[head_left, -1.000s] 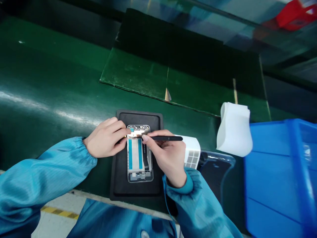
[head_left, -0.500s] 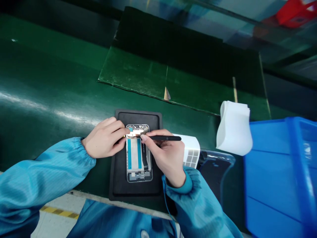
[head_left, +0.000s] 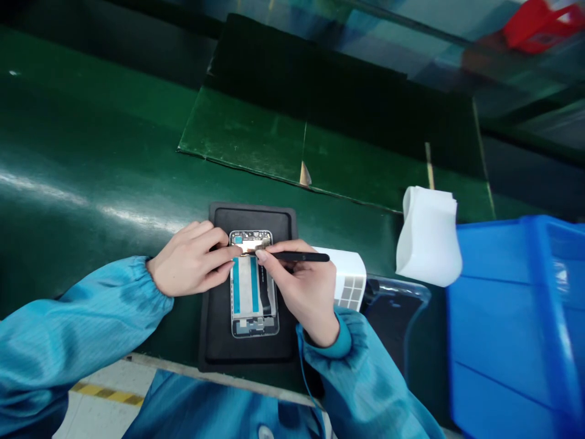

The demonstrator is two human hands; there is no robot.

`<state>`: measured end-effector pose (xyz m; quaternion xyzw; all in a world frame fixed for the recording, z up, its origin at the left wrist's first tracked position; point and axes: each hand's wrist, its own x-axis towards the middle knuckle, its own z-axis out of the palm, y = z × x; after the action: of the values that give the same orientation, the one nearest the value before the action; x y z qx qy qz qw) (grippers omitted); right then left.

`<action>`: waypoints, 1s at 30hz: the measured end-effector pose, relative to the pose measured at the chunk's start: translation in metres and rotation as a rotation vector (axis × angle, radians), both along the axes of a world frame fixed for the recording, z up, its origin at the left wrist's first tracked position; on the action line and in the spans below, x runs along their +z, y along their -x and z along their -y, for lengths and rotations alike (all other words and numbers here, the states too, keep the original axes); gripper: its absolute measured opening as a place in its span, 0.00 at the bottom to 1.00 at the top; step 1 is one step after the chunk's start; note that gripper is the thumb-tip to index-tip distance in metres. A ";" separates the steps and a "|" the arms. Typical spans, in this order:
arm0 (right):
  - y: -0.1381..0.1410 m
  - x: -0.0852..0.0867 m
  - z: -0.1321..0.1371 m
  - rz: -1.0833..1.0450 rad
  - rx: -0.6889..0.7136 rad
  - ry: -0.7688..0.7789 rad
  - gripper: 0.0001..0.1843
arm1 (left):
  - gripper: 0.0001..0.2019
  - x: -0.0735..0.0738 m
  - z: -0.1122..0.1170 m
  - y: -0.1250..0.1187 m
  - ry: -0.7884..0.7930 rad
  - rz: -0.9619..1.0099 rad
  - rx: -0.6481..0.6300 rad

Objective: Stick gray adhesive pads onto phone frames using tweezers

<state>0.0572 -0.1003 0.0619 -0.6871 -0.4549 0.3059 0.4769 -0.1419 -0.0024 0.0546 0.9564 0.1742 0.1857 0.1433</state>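
An opened smartphone (head_left: 247,286) lies upright-lengthwise on a black tray (head_left: 214,341), its circuit board at the top and two blue strips down the battery bay. My left hand (head_left: 194,259) steadies the phone at its upper left edge, a fingertip resting on the board and the thumb by the side. In my right hand (head_left: 306,286) is a pair of black tweezers (head_left: 301,256), pinched like a pen. Their tips meet the board's lower edge, close to the left fingertip; the exact contact point is hidden by my fingers.
A white box (head_left: 350,274) with a grey grid stands right of the tray, beside a dark clear-edged pouch (head_left: 393,317). Folded white sheets (head_left: 429,238) lie farther right, next to a large blue bin (head_left: 493,317). A green board (head_left: 256,134) spans the back of the green table.
My left fingertip has shifted slightly down and right on the board, nearer the tweezer tips. The right hand keeps its grip on the tweezers. The whole view has drifted slightly.
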 end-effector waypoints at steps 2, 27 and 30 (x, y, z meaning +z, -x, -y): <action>0.000 0.000 0.000 0.005 0.000 0.000 0.05 | 0.11 0.002 0.000 0.000 -0.025 -0.015 -0.019; -0.002 -0.014 -0.007 -0.467 -0.110 -0.095 0.14 | 0.09 0.007 0.003 0.009 -0.102 -0.023 0.338; -0.003 -0.015 -0.010 -0.586 -0.124 -0.133 0.17 | 0.14 0.015 0.014 0.006 0.037 -0.327 0.623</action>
<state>0.0604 -0.0908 0.0474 -0.5632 -0.2743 0.4309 0.6495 -0.1480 -0.0163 0.0694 0.8716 0.4817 0.0619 0.0671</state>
